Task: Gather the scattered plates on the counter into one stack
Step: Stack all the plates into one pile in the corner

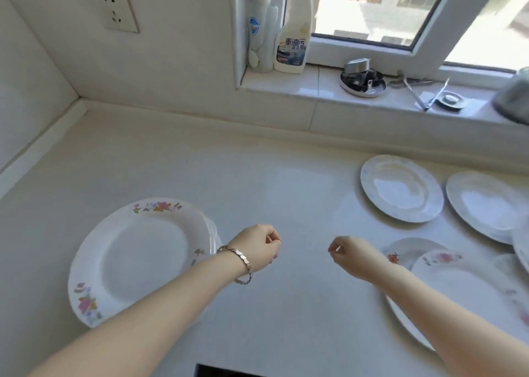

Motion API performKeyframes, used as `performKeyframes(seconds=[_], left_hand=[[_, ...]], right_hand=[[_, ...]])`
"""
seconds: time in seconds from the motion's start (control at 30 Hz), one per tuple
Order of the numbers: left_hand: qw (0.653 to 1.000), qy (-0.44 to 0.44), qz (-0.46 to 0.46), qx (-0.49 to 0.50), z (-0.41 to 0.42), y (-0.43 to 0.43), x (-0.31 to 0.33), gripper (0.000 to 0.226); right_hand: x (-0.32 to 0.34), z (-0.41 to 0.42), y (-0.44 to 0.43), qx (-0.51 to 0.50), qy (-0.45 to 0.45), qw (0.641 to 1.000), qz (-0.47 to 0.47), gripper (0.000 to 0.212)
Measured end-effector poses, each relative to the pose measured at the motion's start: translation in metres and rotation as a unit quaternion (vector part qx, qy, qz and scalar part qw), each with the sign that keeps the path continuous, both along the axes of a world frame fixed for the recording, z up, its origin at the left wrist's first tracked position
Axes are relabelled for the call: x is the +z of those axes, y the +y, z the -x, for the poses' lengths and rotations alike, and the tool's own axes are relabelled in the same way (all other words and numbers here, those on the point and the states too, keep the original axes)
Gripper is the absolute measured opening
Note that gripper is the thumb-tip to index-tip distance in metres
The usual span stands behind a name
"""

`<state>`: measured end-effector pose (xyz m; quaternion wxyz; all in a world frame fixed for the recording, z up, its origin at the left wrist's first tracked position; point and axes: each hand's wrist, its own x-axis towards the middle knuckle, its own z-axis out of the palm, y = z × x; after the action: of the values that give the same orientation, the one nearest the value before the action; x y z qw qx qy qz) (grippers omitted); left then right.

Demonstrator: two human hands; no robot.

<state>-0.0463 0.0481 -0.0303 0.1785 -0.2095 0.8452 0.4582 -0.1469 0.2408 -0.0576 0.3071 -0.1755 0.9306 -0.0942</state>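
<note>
Plates [400,187] lie scattered right of my right hand [347,255], the stack [137,259] just left of my left hand [259,245]; both hands hang loosely curled, holding nothing.

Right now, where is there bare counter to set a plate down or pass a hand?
Bare counter runs from the left wall corner along the back ledge to the grey-rimmed plate. A second free strip lies down the middle, between the flowered stack and the flowered plate under the right forearm. The right side is crowded with overlapping plates.
</note>
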Motion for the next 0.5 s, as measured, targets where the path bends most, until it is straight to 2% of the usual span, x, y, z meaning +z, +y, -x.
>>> performKeyframes(seconds=[0.1, 0.2, 0.27, 0.33, 0.43, 0.5], left_hand=[[0.997, -0.034, 0.028, -0.059, 0.045, 0.038, -0.015, 0.013], [0.997, -0.069, -0.003, -0.043, 0.091, 0.085, -0.032, 0.019], [0.995, -0.095, -0.042, 0.009, 0.122, 0.118, -0.045, 0.022], [0.981, -0.125, -0.11, 0.098, 0.152, 0.151, -0.057, 0.014], [0.922, -0.137, -0.253, 0.258, 0.191, 0.191, -0.072, 0.018], [0.887, -0.13, -0.313, 0.314, 0.216, 0.211, -0.079, 0.02]], right_hand=[[0.006, 0.025, 0.047, -0.038, 0.0, 0.999, 0.009, 0.022], [0.009, 0.054, 0.099, -0.066, 0.001, 0.998, 0.008, 0.025], [0.008, 0.075, 0.132, -0.077, 0.002, 0.997, 0.005, 0.028], [0.002, 0.098, 0.162, -0.09, -0.003, 0.996, 0.011, 0.028], [-0.012, 0.128, 0.199, -0.116, -0.013, 0.993, 0.027, 0.029], [-0.022, 0.145, 0.218, -0.128, -0.019, 0.991, 0.039, 0.029]])
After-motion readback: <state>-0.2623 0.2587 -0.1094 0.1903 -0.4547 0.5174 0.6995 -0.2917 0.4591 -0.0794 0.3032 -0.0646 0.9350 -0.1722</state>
